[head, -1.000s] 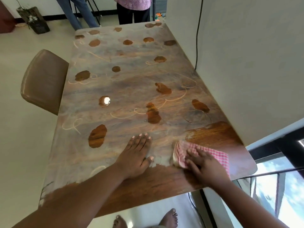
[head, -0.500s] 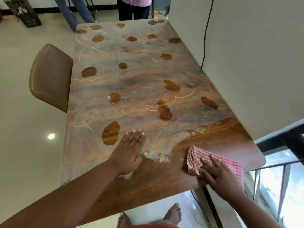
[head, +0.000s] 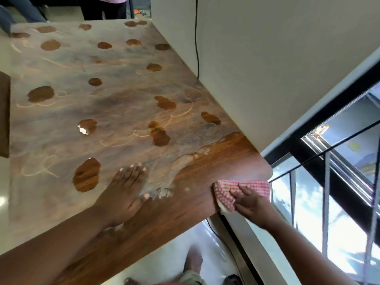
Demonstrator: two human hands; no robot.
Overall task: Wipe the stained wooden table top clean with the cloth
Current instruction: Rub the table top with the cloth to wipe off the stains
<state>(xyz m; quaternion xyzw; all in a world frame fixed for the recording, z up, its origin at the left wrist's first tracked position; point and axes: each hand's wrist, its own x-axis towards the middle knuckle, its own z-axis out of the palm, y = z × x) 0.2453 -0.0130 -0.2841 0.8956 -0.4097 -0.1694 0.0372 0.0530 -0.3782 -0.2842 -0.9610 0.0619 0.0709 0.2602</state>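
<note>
Cloth (head: 242,187) sits further toward 4 o'clock than half a second ago: my right hand (head: 249,200) has dragged it from the cleaned patch out to the desk's near right corner, and part of the cloth now hangs past the edge. The dark, clean wood behind it has widened since a second ago, a band running from the wall side at 2 o'clock down along the near edge. I read that as one stroke finishing at the corner, the film swept off the desk (head: 185,212) here.

Most of the top stays hazy: pale film with brown blotches (head: 87,174) from 9 through 12 o'clock, and white residue (head: 162,191) clumped at the border of the clean band, just off my left thumb. Only a small share of the job looks done; the next pass, I judge, must start at that residue line.

Right hand: fingers spread and fairly straight, pressing flat on the pink-checked cloth, not bunching it. Left hand (head: 125,192): flat on the desk at 7 o'clock of the view, fingers extended toward 12, holding nothing, bracing my weight; forearm lies across the wiped strip.
</note>
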